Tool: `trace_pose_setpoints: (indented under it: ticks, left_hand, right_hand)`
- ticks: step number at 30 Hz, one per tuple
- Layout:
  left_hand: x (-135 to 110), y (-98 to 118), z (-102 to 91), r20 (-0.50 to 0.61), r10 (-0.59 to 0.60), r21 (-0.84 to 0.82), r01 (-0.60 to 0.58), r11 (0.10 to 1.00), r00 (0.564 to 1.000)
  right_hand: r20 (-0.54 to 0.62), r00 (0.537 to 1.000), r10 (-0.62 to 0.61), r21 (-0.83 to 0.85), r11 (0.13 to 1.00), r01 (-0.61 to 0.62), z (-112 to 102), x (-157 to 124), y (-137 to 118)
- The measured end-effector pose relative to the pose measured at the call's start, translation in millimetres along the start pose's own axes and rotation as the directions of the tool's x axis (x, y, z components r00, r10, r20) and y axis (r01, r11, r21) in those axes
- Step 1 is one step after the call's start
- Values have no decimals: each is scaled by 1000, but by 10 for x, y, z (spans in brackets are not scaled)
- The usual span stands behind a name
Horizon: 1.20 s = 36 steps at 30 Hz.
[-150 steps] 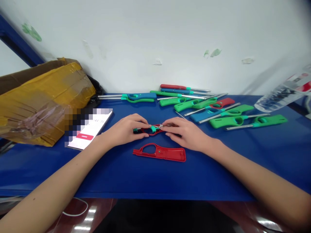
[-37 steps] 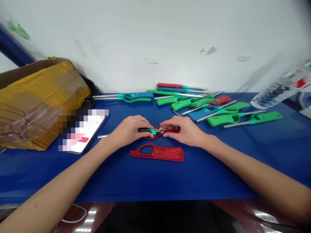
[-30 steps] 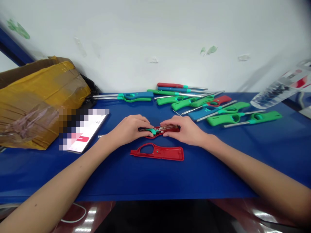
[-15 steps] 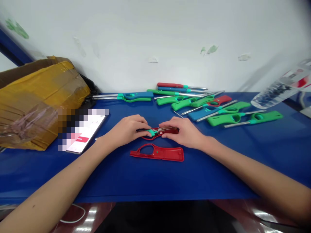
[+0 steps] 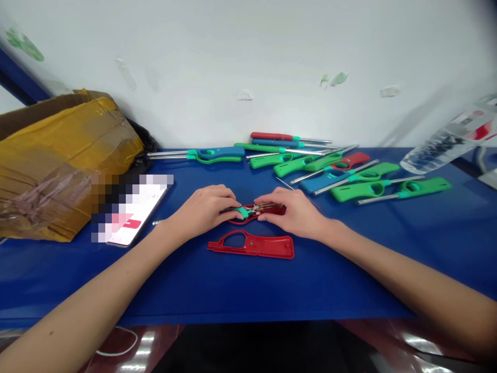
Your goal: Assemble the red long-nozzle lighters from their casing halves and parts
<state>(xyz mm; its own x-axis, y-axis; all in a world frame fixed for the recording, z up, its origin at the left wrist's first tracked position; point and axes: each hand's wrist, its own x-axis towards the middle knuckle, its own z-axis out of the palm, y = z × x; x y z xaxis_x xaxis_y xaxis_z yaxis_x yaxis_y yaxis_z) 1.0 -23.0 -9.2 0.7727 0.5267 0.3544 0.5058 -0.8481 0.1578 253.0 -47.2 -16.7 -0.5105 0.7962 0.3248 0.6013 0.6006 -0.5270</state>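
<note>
Between my two hands is an opened red gas lighter (image 5: 252, 219), its inner parts exposed in one half of the casing. My left hand (image 5: 207, 207) is closed on its front end, beside the turquoise trigger piece (image 5: 245, 212). Around the rear of the casing, my right hand (image 5: 293, 211) is closed, with thumb and fingers on either side of the clear fluid tank (image 5: 267, 206). Nearer to me, the loose other half of the red casing (image 5: 272, 246) lies on the blue table, inner side up.
Several assembled green, blue and red lighters (image 5: 353, 190) lie along the back and right. A phone (image 5: 142, 210) and a taped cardboard box (image 5: 70, 166) are on the left. A plastic bottle (image 5: 438, 142) lies at the far right. Behind stands a white wall (image 5: 194, 62).
Both hands keep the same grip on the opened lighter, with only very slight finger movement. The loose casing half stays where it was.
</note>
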Motion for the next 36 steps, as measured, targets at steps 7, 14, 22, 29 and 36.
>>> trace_pose_setpoints:
  ticks: [7, 14, 22, 29, 36]
  left_hand:
    - [5, 21, -3, 3, 16, 45, -16, 999, 1000]
    - [19, -27, -45, 67, -6, -14, 7, 1000, 998]
    - [7, 31, -12, 29, -44, -7, 44, 999, 999]
    - [18, 61, -27, 37, -72, 4, 72, 997, 997]
    - [23, 36, -31, 53, -77, -5, 77, 997, 996]
  right_hand:
    - [6, 1000, 15, -20, 1000, -15, 3, 6, 8]
    - [16, 1000, 13, -4, 1000, -13, -11, -2, -1]
    - [6, 1000, 22, -27, 999, -22, 6, 0, -15]
    - [3, 1000, 20, -49, 999, -20, 17, 0, -16]
    - [14, 1000, 17, -47, 999, -16, 17, 9, -10]
